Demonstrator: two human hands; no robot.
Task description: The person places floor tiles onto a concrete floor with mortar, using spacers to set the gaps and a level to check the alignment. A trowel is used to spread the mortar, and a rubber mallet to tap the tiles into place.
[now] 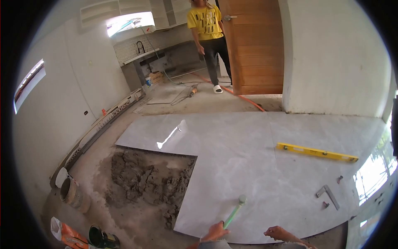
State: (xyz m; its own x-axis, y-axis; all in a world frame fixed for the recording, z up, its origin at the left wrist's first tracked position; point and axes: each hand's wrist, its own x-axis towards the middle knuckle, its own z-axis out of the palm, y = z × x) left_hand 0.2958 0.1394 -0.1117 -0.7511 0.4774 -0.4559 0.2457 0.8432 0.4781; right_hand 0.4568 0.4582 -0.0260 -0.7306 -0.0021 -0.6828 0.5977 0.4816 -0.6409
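My left hand (216, 230) grips the green handle of a mallet (235, 213). The mallet's pale round head (242, 199) is over a large grey marbled floor tile (226, 174). Lower right, my right hand (280, 233) hovers at the tile's near edge with its fingers curled in, and nothing shows in them. Left of the tile, rough wet mortar (145, 176) is spread on the bare floor. A yellow spirit level (317, 152) lies across the tiles to the right. Nearer to me lie a metal square (328, 196) and small dark clips (326, 204).
A person in a yellow shirt (206, 23) stands beside a wooden door (261, 50). Buckets (74, 195) and an orange-and-white bag (68, 235) stand at the left. An orange hose (244, 98) and a corded power tool (192, 92) lie on the far floor.
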